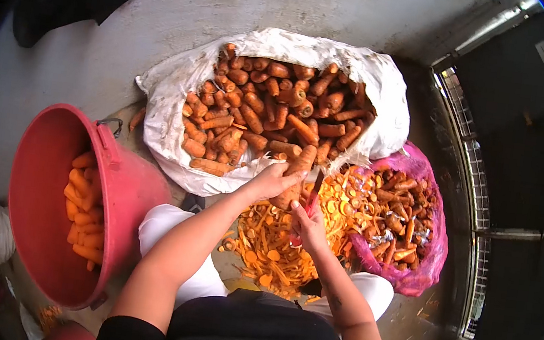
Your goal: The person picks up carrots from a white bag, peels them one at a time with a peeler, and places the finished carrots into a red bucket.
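Note:
My left hand is closed around a large unpeeled carrot, held at a slant over the scraps. In my right hand is a knife with a red handle, its narrow blade pointing away from me beside the carrot. The right thumb reaches toward the carrot's lower end. Just beyond both hands lies a torn white sack full of unpeeled carrots. Beneath them, orange peelings and cut slices are heaped on the floor between my legs.
At the left a red bucket leans toward me, with peeled carrots inside. A pink mesh bag of small carrots and pieces stands right. A wall rises behind; a dark metal-framed panel borders the right.

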`<state>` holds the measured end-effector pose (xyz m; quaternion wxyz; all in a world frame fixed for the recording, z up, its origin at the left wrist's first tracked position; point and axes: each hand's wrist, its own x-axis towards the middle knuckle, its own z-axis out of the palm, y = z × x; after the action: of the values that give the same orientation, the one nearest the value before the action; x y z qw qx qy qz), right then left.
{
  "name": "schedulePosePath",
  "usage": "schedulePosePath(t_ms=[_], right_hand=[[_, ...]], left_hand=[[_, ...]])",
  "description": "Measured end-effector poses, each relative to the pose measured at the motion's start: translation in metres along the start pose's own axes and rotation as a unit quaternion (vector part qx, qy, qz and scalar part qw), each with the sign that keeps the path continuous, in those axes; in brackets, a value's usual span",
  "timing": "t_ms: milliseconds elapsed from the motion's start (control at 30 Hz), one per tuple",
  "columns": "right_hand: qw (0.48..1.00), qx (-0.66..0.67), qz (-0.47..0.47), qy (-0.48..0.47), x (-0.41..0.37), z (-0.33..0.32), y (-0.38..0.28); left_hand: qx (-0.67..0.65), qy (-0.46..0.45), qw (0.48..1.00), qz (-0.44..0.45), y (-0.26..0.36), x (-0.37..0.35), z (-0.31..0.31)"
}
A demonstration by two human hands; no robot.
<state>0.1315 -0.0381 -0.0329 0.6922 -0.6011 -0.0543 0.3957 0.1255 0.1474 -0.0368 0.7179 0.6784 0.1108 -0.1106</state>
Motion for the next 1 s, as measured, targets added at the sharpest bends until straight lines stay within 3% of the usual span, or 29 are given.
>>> schedulePosePath(t_ms=[100,200,233,333,367,500,600,800,1000], right_hand=[[0.986,-0.102,-0.093,0.089,-0.015,-0.022,-0.015],[0.981,-0.116,-0.096,0.119,-0.013,-0.061,-0.025],[0.985,-0.098,-0.075,0.121,-0.018,-0.056,-0.044],[0.951,-0.235,-0.165,0.115,-0.003,-0.069,-0.035],[0.957,-0.225,-0.142,0.114,-0.003,-0.073,-0.031],[0.953,-0.267,-0.092,0.106,-0.010,-0.080,-0.031],[0.943,-0.292,-0.104,0.119,-0.010,-0.084,-0.034],[0.944,-0.291,-0.089,0.123,-0.013,-0.093,-0.027],[0.933,-0.308,-0.098,0.156,-0.017,-0.088,-0.032]], left_hand=[[0.059,0.081,0.991,0.087,-0.002,0.005,0.023],[0.253,0.074,0.961,0.079,0.008,0.005,0.024],[0.272,0.059,0.960,0.021,0.029,0.000,0.026],[0.363,0.094,0.923,0.086,0.027,0.007,0.032],[0.384,0.103,0.912,0.101,0.021,0.012,0.033],[0.442,0.083,0.888,0.093,0.035,0.016,0.044],[0.453,0.107,0.867,0.177,0.029,0.022,0.051],[0.471,0.082,0.869,0.130,0.035,0.030,0.064],[0.487,0.084,0.856,0.149,0.031,0.035,0.066]])
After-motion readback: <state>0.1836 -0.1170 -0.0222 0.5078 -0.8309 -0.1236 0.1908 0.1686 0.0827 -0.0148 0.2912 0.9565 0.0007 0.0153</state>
